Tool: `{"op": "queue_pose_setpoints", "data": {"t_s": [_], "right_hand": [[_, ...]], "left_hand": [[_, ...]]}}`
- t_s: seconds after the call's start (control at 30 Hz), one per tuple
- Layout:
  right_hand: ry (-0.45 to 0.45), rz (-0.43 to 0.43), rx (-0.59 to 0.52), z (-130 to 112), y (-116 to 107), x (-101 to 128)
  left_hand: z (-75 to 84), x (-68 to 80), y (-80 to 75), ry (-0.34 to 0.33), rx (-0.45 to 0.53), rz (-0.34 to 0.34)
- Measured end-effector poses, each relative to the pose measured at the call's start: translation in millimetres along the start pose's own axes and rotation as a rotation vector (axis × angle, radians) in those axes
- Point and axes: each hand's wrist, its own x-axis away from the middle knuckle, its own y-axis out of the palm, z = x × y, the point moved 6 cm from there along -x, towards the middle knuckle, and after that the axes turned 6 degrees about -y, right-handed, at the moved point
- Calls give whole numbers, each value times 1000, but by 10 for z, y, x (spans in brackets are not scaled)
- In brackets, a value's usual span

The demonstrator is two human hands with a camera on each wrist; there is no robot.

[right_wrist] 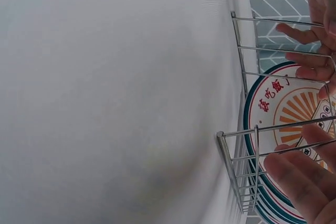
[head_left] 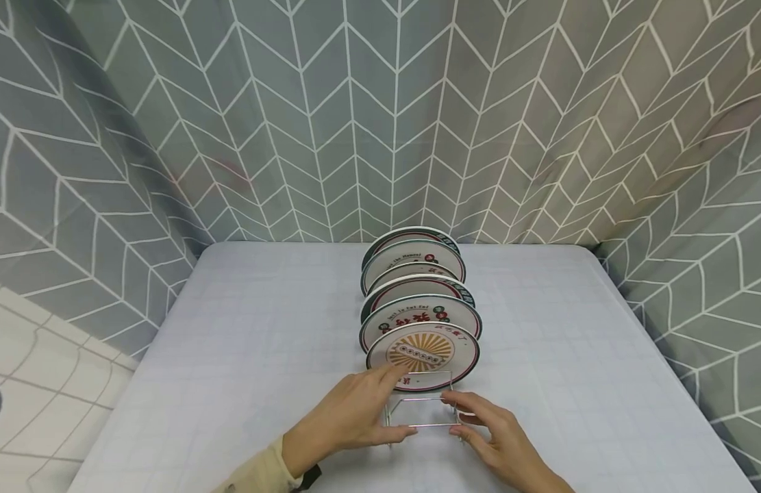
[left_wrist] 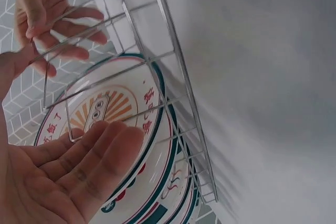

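A wire plate rack stands on a pale table and holds several round patterned plates upright in a row. The front plate bears an orange sunburst. My left hand lies at the rack's near left end, its straight fingers touching the front plate's rim and its thumb along the bottom wire. My right hand pinches the near right post of the rack between curled fingers and thumb. The left wrist view shows the left hand's flat fingers before the front plate. The right wrist view shows the rack.
A grey cloth with a white chevron pattern hangs close round the back and both sides of the table. Bare tabletop lies to the left and right of the rack.
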Motion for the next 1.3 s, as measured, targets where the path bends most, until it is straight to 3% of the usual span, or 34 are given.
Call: {"op": "queue_pose_setpoints", "data": {"t_s": [0.27, 0.6, 0.93, 1.13, 1.3], "right_hand": [[18, -36, -53, 33, 13, 2], [9, -52, -39, 30, 18, -18], [-20, -54, -13, 37, -21, -24], [3, -64, -18, 47, -19, -18], [64, -99, 40, 61, -18, 9]], "left_hand": [[11, 20, -17, 12, -4, 26], [14, 62, -19, 17, -12, 83], [33, 41, 19, 22, -29, 66], [18, 60, 37, 12, -26, 75], [-40, 125, 68, -1, -12, 46]]}}
